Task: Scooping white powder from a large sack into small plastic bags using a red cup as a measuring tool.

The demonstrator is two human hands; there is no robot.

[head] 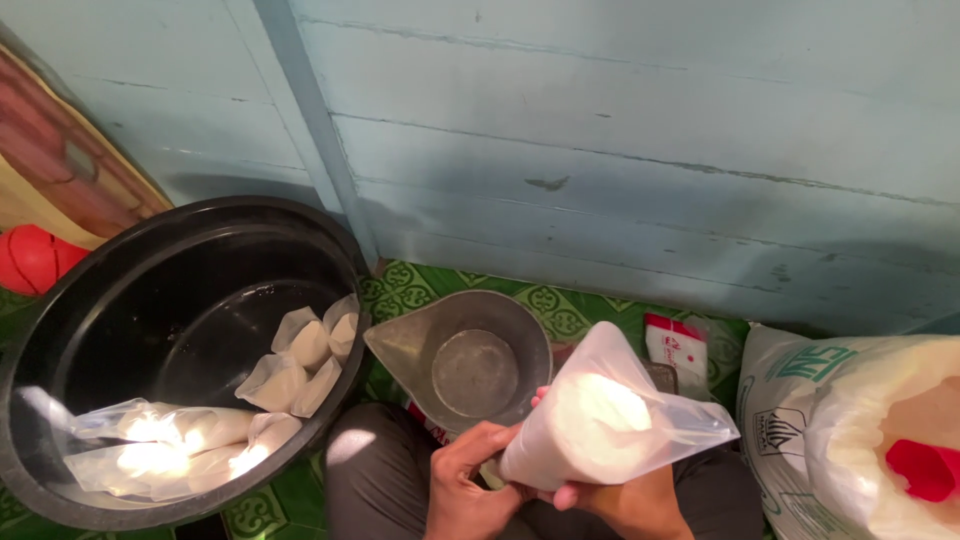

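Down at the near edge, both hands are wrapped around a clear plastic bag (600,425) packed with white grains. The left hand (468,485) is curled tight on the bag's lower end; the right hand (625,500) cups it from beneath, fingers closed against the plastic. The bag tilts up and to the right, its loose open top fanning out above the hands, over the person's dark-trousered lap.

Room to move? Not much. Just behind the bag, touching distance, sits a grey metal scoop pan (470,365) with a pour spout, empty, on the green patterned floor (580,305). Left of the bag, the big black tub (60,320) crowds right up against the knee, its rim close to the pan. Inside it lie several filled plastic packets (170,445), white and glinting under the light.

Right of the bag, near the frame edge, a large open white sack (800,400) of the same white grains, a red scoop (925,468) resting in it. Between bag and sack, a small red-and-white packet (678,345) lies on the floor.

Farthest back, the pale blue plank wall (620,130) closes everything off, and a red ball (30,258) peeks out far left of the tub.
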